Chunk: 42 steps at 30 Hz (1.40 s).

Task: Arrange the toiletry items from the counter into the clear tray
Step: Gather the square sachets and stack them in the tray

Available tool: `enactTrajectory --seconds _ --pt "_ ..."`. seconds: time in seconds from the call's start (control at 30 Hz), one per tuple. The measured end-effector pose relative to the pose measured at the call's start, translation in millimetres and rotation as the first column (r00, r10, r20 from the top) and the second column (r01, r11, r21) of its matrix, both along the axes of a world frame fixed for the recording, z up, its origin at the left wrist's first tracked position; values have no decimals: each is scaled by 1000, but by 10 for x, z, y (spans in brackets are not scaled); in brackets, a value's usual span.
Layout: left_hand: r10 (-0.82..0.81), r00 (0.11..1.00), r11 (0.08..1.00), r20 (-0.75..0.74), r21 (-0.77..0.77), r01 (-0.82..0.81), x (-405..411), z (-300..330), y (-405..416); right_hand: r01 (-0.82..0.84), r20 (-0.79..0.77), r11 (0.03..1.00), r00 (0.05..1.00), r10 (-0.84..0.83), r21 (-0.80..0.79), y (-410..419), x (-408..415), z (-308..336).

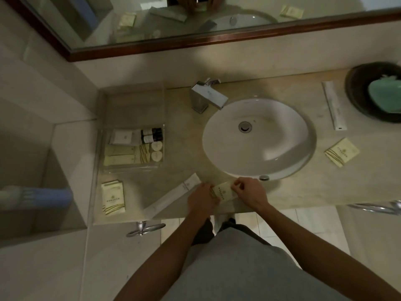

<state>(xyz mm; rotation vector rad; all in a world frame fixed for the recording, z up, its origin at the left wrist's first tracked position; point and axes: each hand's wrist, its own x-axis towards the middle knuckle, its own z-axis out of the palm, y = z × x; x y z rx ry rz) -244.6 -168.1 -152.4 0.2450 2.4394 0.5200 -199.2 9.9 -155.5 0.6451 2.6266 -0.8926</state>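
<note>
A cream packet (223, 191) is pinched at both ends, by the left hand (200, 197) and right hand (249, 192), just in front of the sink (259, 137); the clear tray (130, 146) (already part-filled) lies left of the sink.

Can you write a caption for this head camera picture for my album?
Both hands, left hand and right hand, hold a cream packet by the sink, near the clear tray.

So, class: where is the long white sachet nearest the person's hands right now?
In the head view the long white sachet lies diagonally on the counter's front edge, just left of the left hand, below the clear tray.
</note>
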Motion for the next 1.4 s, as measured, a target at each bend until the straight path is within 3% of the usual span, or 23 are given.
enactTrajectory --seconds 0.17,0.27,0.43,0.67,0.83,1.03,1.2,1.4 --pt "57 994 997 -93 55 -52 -28 20 -42 40 -2 990 999 -41 -137 118 3 -7" --pt "47 989 996 -144 86 -35 -107 104 125 144 -23 977 988 -150 -159 317 70 19" --pt "-79 983 967 -165 227 116 -162 161 916 350 -98 935 930 -354 -57 1079 257 125" --pt "-234 968 915 -88 315 250 66 257 2607 613 -153 786 787 -598 81 2500 583 127" --pt "-271 962 924 -28 273 268 86 166 3545 632 -180 764 773 -608 131 3279 691 52" --pt "-218 975 961 -34 168 221 50 -72 4034 505 7 847 858 -514 166 3663 654 -74" --pt "-167 986 974 26 161 161 17 -192 4163 591 -80 805 805 -587 41 3740 628 -117" --pt "-173 978 965 113 220 145 -114 -170 4082 676 99 669 722 -685 -309 3787 639 90"
